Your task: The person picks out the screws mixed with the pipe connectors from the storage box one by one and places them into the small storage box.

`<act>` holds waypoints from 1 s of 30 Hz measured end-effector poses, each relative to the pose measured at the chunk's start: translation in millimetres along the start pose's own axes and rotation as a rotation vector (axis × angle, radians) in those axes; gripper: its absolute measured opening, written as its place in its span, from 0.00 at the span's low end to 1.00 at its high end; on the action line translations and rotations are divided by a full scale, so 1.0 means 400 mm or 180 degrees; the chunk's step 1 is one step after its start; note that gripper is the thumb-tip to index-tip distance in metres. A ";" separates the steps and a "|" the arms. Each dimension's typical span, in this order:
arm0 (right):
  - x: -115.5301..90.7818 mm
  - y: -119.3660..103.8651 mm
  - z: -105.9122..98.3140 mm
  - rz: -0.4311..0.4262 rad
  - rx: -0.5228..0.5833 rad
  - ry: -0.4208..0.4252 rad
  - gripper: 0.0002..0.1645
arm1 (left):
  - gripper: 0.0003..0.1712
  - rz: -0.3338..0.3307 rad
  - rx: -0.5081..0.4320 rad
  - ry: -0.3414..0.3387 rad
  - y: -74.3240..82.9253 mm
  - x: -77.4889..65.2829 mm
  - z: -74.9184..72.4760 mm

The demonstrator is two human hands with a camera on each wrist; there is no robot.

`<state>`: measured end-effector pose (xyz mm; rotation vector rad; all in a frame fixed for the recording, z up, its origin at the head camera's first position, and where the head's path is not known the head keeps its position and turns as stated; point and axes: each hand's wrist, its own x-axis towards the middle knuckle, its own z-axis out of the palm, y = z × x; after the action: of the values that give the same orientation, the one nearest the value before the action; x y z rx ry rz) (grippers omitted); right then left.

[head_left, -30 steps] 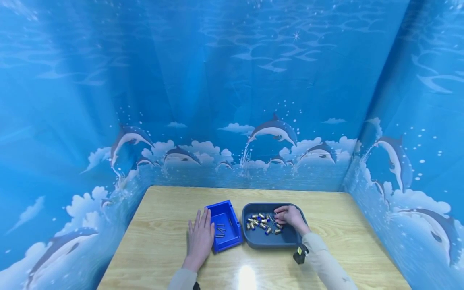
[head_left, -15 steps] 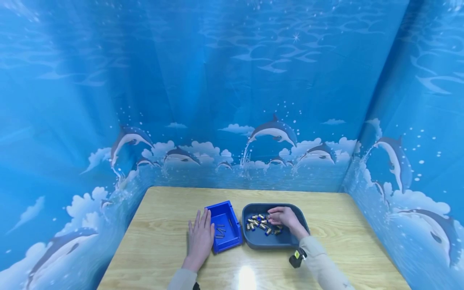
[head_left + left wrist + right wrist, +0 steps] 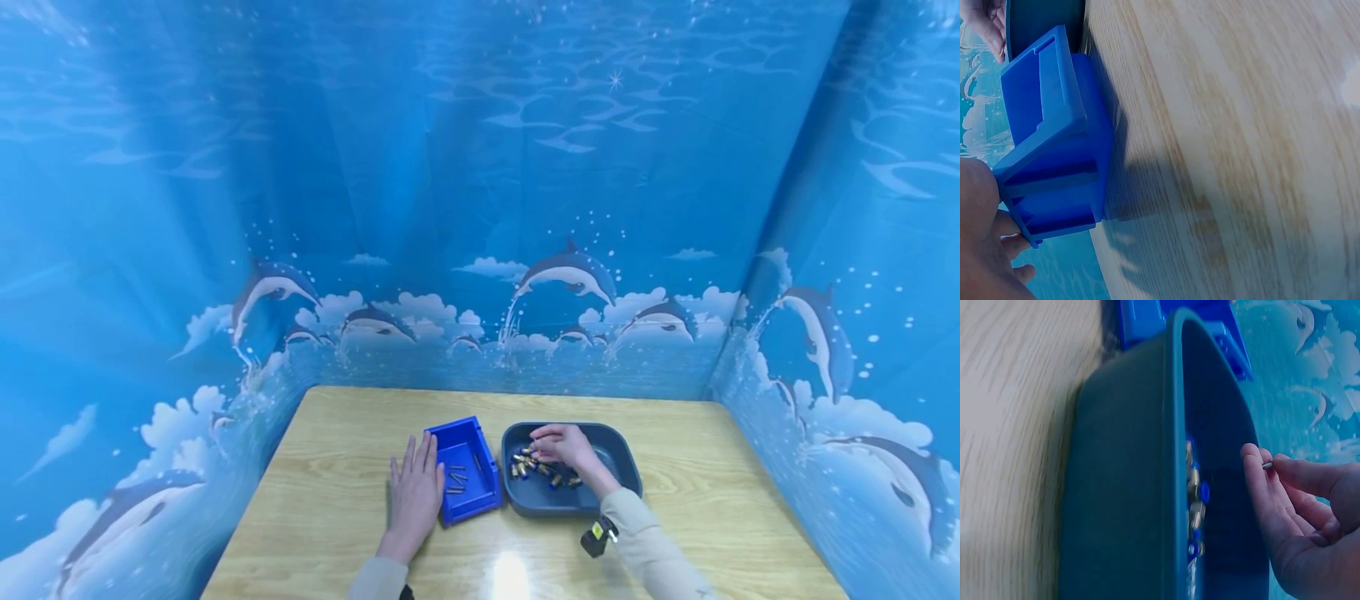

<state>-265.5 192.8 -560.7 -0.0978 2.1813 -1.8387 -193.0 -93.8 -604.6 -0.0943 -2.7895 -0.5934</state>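
Observation:
My right hand (image 3: 567, 448) is over the left part of a dark grey basin (image 3: 613, 477). Its thumb and fingertips pinch a small metal pin (image 3: 1267, 465), seen best in the right wrist view. Below it, several brass fittings (image 3: 522, 469) with blue ends lie in the basin, partly covered by the hand. My left hand (image 3: 414, 496) lies with straight fingers along the left side of a blue plastic bin (image 3: 453, 440), touching its edge. A few thin metal pins (image 3: 455, 490) lie on the bin's floor.
Both containers stand side by side on a light wooden table (image 3: 360, 433), the bin left of the basin. Behind and at the sides hangs a blue curtain (image 3: 420, 208) printed with dolphins. A black wrist device (image 3: 598, 537) is on the right forearm.
My right hand has moved left across the basin, from its right half to above the fittings at the left, with the pin between its fingertips. The left hand and bin have stayed still.

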 end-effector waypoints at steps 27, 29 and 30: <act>0.048 -0.069 0.252 -0.0397 -0.0175 -0.0343 0.12 | 0.30 0.0133 -0.0002 0.0189 -0.004 0.001 0.005; 0.048 -0.067 0.272 -0.0513 -0.0435 -0.0298 0.10 | 0.30 0.0147 0.0009 0.0195 -0.003 0.000 0.004; 0.050 -0.063 0.281 -0.0598 -0.0612 -0.0282 0.09 | 0.30 0.0145 0.0011 0.0194 -0.002 -0.001 0.004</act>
<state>-258.7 76.2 -555.9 -0.4293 2.3495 -1.6750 -193.2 -94.0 -606.2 -0.1361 -2.7219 -0.5707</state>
